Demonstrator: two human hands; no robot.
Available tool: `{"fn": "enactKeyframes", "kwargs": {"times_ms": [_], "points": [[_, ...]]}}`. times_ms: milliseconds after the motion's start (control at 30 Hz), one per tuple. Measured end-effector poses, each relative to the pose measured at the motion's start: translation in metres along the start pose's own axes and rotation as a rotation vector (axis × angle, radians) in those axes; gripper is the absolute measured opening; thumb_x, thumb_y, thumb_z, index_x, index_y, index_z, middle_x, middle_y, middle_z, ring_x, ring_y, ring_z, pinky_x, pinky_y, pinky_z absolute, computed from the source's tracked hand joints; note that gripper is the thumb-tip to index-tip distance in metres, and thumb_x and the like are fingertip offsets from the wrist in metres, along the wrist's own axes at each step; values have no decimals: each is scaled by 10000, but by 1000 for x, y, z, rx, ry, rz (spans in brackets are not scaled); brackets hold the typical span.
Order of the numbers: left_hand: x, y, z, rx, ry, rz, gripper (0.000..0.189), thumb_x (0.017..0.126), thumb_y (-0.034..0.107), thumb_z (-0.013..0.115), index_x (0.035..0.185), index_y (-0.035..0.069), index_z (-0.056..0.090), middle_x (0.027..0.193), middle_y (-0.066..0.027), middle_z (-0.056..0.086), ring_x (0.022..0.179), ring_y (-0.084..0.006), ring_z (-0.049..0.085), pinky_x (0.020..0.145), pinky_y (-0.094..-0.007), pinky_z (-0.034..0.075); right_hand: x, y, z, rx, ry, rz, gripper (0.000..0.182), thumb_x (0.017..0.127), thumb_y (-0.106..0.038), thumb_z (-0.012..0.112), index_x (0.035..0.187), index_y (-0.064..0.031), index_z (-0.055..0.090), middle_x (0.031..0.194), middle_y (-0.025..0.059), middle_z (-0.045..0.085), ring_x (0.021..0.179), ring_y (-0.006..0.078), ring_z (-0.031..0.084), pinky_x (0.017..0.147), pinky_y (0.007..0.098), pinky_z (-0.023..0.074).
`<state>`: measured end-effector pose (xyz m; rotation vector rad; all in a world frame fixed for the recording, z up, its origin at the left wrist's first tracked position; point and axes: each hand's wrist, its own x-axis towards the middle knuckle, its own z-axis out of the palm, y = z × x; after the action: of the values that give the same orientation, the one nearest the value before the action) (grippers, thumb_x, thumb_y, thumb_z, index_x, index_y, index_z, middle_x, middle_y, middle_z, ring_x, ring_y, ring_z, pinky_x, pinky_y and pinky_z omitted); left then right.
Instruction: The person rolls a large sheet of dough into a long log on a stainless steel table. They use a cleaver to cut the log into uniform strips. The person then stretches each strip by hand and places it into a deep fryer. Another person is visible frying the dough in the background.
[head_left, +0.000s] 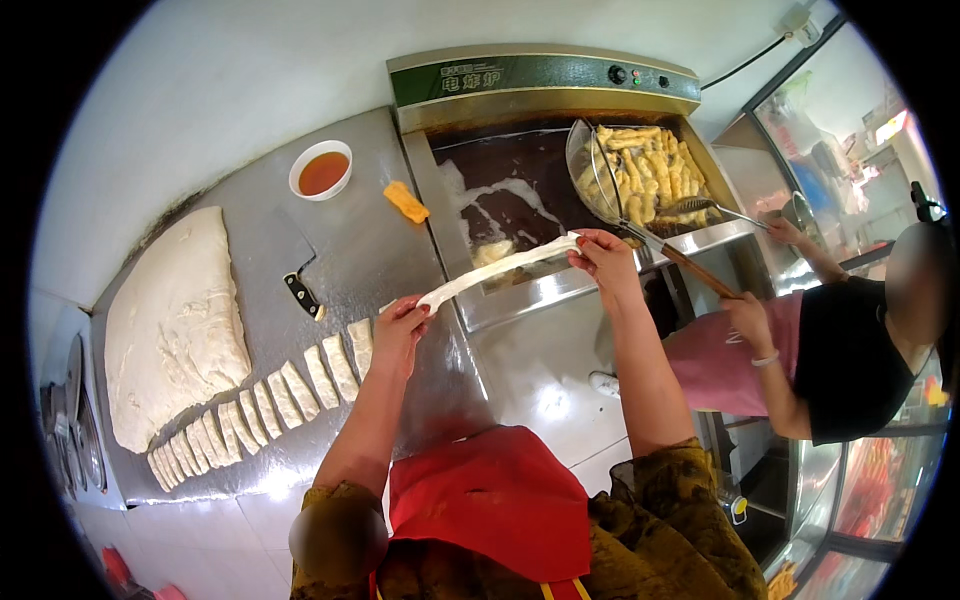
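Observation:
A stretched strip of raw dough spans between my two hands, over the front edge of the electric fryer. My left hand pinches its lower left end above the steel worktop, and my right hand pinches the other end over the fryer's front rim. Beneath the strip, a pale piece of dough floats in the dark oil. Cut dough strips lie in a slanting row on the worktop, beside a large slab of dough. Golden fried dough sticks crowd the fryer's right side.
A co-worker at the right holds a wire strainer and a slotted ladle at the fryer. On the worktop are a bowl of reddish-brown liquid, a black-handled knife and an orange-yellow piece.

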<state>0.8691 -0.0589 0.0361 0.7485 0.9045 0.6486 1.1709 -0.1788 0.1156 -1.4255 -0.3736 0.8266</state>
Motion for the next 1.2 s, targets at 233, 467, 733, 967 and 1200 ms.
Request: {"fn": "enactKeyframes", "kwargs": {"times_ms": [233, 467, 733, 967, 1200], "points": [[55, -24, 89, 834, 10, 407, 156, 818, -13, 610, 969, 1, 649, 797, -74, 659, 757, -222, 643, 693, -327, 489, 71, 57, -38, -656, 211, -256, 51, 817, -52, 640, 858, -23, 646, 763, 79, 673, 696, 196, 649, 623, 332, 515], [63, -67, 91, 1536, -113, 866, 224, 714, 30, 648, 932, 52, 600, 895, -119, 627, 934, -299, 584, 791, -396, 483, 54, 94, 2, -1549, 96, -426, 55, 726, -185, 673, 723, -131, 663, 773, 68, 666, 949, 277, 538, 831, 406, 355], [-45, -42, 40, 1371, 18, 748, 529, 701, 74, 695, 1206, 100, 541, 1308, -145, 429, 1208, -378, 397, 969, -516, 324, 20, 90, 52, -1537, -79, -742, 124, 760, -183, 616, 703, -88, 672, 832, 89, 636, 875, 309, 574, 776, 430, 434], [-71, -45, -57, 1329, 590, 618, 555, 698, 202, 768, 1172, 93, 503, 1367, -200, 344, 1317, -401, 271, 1044, -542, 203, -31, 120, 192, -1054, -517, -601, 132, 800, -166, 646, 883, -63, 639, 952, 116, 594, 957, 325, 573, 819, 426, 476], [-65, -44, -60, 1391, 533, 531, 379, 704, 245, 777, 976, 113, 549, 1402, -187, 338, 1393, -384, 181, 1032, -564, 197, -17, 170, 231, -1313, -537, -660, 194, 725, -122, 723, 872, -38, 628, 970, 132, 571, 956, 336, 556, 831, 404, 475]]}}
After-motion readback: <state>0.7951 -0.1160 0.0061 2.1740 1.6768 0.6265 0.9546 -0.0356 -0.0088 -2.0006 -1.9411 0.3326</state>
